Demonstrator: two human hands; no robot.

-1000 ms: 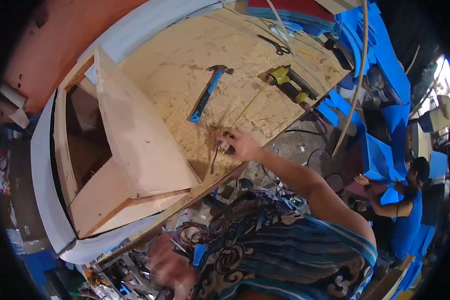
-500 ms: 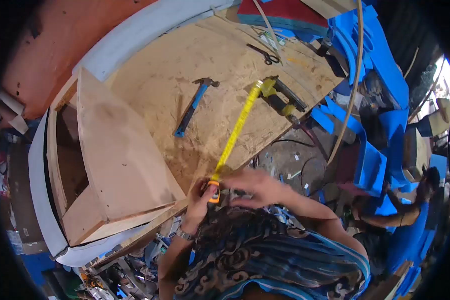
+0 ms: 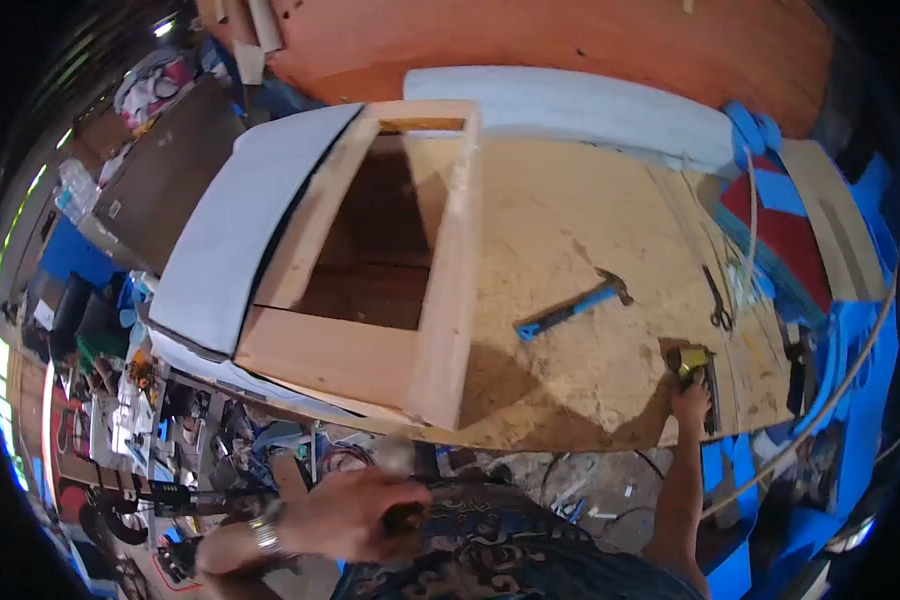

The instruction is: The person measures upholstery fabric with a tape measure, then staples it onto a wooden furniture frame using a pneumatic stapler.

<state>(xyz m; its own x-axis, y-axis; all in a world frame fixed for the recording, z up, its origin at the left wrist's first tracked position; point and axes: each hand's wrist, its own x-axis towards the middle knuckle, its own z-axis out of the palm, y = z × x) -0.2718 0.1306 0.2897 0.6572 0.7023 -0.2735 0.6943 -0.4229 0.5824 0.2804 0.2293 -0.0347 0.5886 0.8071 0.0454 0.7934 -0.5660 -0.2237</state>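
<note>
My right hand (image 3: pixel 690 402) is closed round a yellow-green nail gun (image 3: pixel 686 358) lying at the right part of the plywood tabletop (image 3: pixel 580 400). My left hand (image 3: pixel 355 515), with a metal watch at its wrist, is raised in front of my body, short of the table edge. Its fingers are curled and partly smeared by motion; what they hold, if anything, I cannot make out. A claw hammer (image 3: pixel 575 305) with a blue and black handle lies mid-table. Left of it stands a wooden box frame (image 3: pixel 355 350) with an opening in its face. The tape measure is not visible.
Black scissors (image 3: pixel 717 300) lie by thin strips at the right. Red and blue foam (image 3: pixel 770 235) is stacked at the back right. A white padded roll (image 3: pixel 570 105) runs along the back. A white padded panel (image 3: pixel 245 225) adjoins the frame. Scraps litter the floor below.
The view has swung left. The extended yellow tape is gone from sight. My right hand has moved from beside the tape measure to the nail gun, and my left hand has moved away leftward.
</note>
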